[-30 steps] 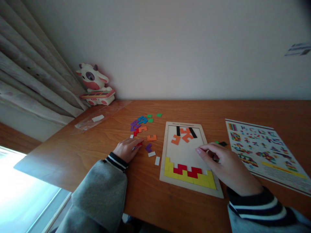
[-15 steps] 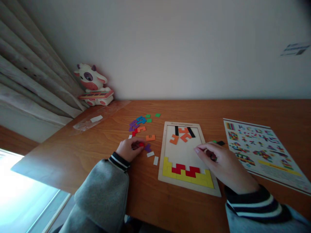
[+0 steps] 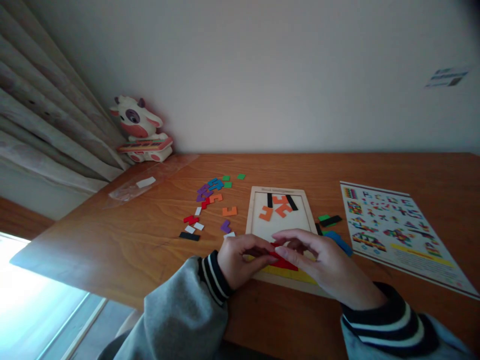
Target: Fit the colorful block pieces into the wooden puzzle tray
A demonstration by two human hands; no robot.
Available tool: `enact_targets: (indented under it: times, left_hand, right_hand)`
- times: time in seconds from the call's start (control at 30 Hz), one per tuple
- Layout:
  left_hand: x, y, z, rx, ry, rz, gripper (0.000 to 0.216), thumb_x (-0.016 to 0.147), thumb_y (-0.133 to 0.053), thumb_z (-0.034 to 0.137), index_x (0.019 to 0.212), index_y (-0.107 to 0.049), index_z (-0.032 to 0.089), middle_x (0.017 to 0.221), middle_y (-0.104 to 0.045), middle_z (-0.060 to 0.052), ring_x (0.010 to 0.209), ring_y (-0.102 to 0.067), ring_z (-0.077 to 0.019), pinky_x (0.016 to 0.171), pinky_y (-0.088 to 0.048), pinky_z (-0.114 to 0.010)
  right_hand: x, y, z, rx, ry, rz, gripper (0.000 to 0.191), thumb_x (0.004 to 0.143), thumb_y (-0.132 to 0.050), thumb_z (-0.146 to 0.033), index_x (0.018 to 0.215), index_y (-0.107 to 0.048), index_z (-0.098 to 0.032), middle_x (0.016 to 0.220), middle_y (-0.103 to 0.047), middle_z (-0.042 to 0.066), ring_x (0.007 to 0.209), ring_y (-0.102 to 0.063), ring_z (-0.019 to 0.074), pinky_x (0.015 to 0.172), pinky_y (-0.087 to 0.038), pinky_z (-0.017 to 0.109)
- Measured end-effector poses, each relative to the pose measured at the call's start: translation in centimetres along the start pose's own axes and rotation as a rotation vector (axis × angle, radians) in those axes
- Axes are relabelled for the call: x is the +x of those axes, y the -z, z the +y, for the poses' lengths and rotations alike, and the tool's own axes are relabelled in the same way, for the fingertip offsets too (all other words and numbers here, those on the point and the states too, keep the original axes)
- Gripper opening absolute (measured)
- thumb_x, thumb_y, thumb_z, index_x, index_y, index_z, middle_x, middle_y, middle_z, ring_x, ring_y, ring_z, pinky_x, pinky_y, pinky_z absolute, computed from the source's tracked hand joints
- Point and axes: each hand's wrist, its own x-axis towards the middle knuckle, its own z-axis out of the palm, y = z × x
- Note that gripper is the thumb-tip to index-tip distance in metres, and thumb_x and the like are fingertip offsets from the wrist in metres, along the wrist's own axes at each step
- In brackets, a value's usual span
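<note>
A wooden puzzle board [image 3: 252,210] lies on the desk, with orange and black pieces [image 3: 278,205] at its far end and yellow and red pieces [image 3: 285,264] at its near end. My left hand [image 3: 242,260] and my right hand [image 3: 318,262] meet over the board's near end. Both have their fingers curled around a red piece [image 3: 278,257], pinched between them. A loose heap of coloured pieces [image 3: 210,192] lies left of the board. A red piece [image 3: 190,219], white pieces and a black piece [image 3: 189,236] lie nearer me.
A printed pattern sheet [image 3: 393,227] lies to the right. Green, black and blue pieces [image 3: 330,222] sit between it and the board. A toy cow [image 3: 140,130] stands at the back left by a curtain, with a clear plastic bag [image 3: 146,185] in front of it.
My left hand left the loose pieces and came right to the board's near end with a red piece. My right hand drew back to meet it, uncovering pieces beside the board.
</note>
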Motion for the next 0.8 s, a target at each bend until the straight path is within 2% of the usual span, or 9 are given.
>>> enact_targets:
  times: [0.1, 0.2, 0.4, 0.53, 0.63, 0.8]
  left_hand:
    - [-0.2, -0.5, -0.2, -0.043, 0.034, 0.008, 0.018, 0.081, -0.073, 0.027, 0.089, -0.068, 0.012, 0.081, -0.074, -0.007, 0.073, -0.072, -0.016, 0.07, -0.061, -0.024]
    - [-0.1, 0.1, -0.3, 0.022, 0.012, 0.021, 0.018, 0.083, -0.07, 0.026, 0.096, -0.067, 0.013, 0.085, -0.074, -0.007, 0.075, -0.072, -0.0155, 0.071, -0.06, -0.024]
    - [0.6, 2.8, -0.9, 0.593, -0.141, 0.189, 0.016, 0.089, -0.057, 0.017, 0.102, -0.066, 0.018, 0.096, -0.071, -0.006, 0.08, -0.066, -0.016, 0.077, -0.056, -0.031]
    - [0.5, 3.8, -1.7, 0.726, -0.222, 0.126, 0.019, 0.088, -0.054, 0.013, 0.102, -0.065, 0.018, 0.096, -0.071, -0.006, 0.088, -0.065, -0.0188, 0.081, -0.055, -0.033]
    - [0.2, 3.7, -1.9, 0.76, -0.249, 0.066, 0.02, 0.09, -0.052, 0.013, 0.104, -0.064, 0.018, 0.1, -0.07, -0.007, 0.092, -0.065, -0.0195, 0.084, -0.055, -0.035]
    - [-0.3, 3.5, -1.8, 0.828, -0.276, 0.038, 0.02, 0.092, -0.051, 0.017, 0.107, -0.064, 0.019, 0.106, -0.07, -0.008, 0.093, -0.065, -0.0205, 0.089, -0.054, -0.039]
  right_hand:
    - [-0.1, -0.3, 0.1, 0.029, 0.005, -0.045, 0.022, 0.087, -0.061, -0.039, 0.102, -0.068, -0.024, 0.09, -0.073, 0.002, 0.081, -0.068, 0.0153, 0.073, -0.055, 0.027]
    - [0.0, -0.4, 0.7, 0.069, -0.021, -0.015, 0.019, 0.086, -0.061, -0.034, 0.1, -0.067, -0.023, 0.092, -0.073, 0.002, 0.083, -0.069, 0.0158, 0.077, -0.055, 0.028]
    - [0.6, -0.6, 2.0, 0.082, -0.064, 0.187, 0.02, 0.083, -0.062, -0.034, 0.099, -0.066, -0.022, 0.091, -0.073, 0.004, 0.085, -0.07, 0.0188, 0.079, -0.058, 0.033]
    - [1.3, -1.1, 2.0, 0.051, -0.059, 0.225, 0.021, 0.084, -0.06, -0.031, 0.101, -0.067, -0.022, 0.094, -0.074, 0.005, 0.085, -0.07, 0.019, 0.08, -0.058, 0.035]
    - [2.1, -1.9, 1.7, 0.034, -0.055, 0.248, 0.02, 0.084, -0.06, -0.027, 0.101, -0.068, -0.021, 0.096, -0.074, 0.006, 0.085, -0.071, 0.0191, 0.08, -0.059, 0.035]
    - [3.4, -3.5, 1.3, 0.009, -0.06, 0.239, 0.018, 0.083, -0.059, -0.018, 0.098, -0.068, -0.019, 0.095, -0.075, 0.006, 0.086, -0.072, 0.0187, 0.081, -0.059, 0.033]
